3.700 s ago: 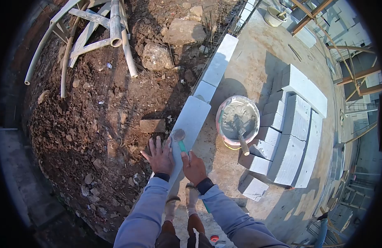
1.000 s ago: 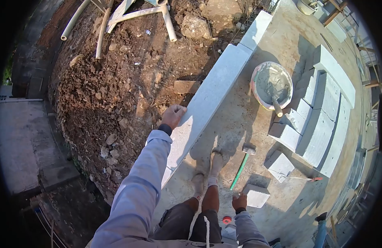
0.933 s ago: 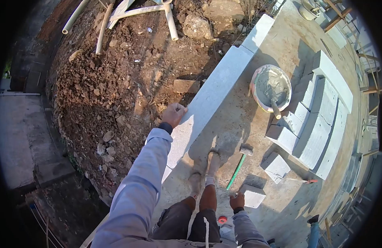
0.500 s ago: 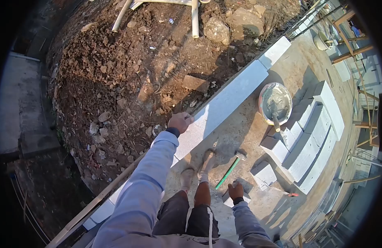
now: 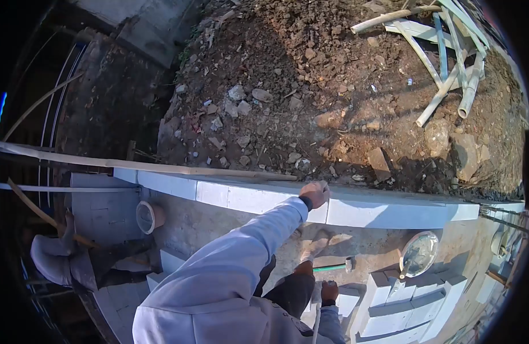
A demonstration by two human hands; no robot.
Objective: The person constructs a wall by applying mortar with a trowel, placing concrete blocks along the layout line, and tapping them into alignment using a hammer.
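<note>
My left hand (image 5: 316, 193) is at the top of a low wall of white lightweight blocks (image 5: 384, 212), near a joint between two blocks. Its fingers are curled, and anything between them is hidden. Low at my side, my right hand (image 5: 329, 292) is closed beside a small white block (image 5: 348, 301); whether it grips that block I cannot tell. A hammer with a green handle (image 5: 331, 268) lies on the concrete floor by my foot. Farther right stands a bucket of grey mortar (image 5: 420, 254) with a tool handle sticking out.
Stacked white blocks (image 5: 410, 309) stand at lower right. A wooden pole (image 5: 218, 171) runs along the wall's left part. Beyond is rubble-strewn soil (image 5: 287, 80) with a heap of bamboo poles (image 5: 442, 69). Another person (image 5: 64, 261) bends at left near a pale bucket (image 5: 150, 217).
My view has swung left, bringing the other person, the second bucket and more bamboo into sight. My left hand is still at the wall top, now by a block joint; my right hand stays low.
</note>
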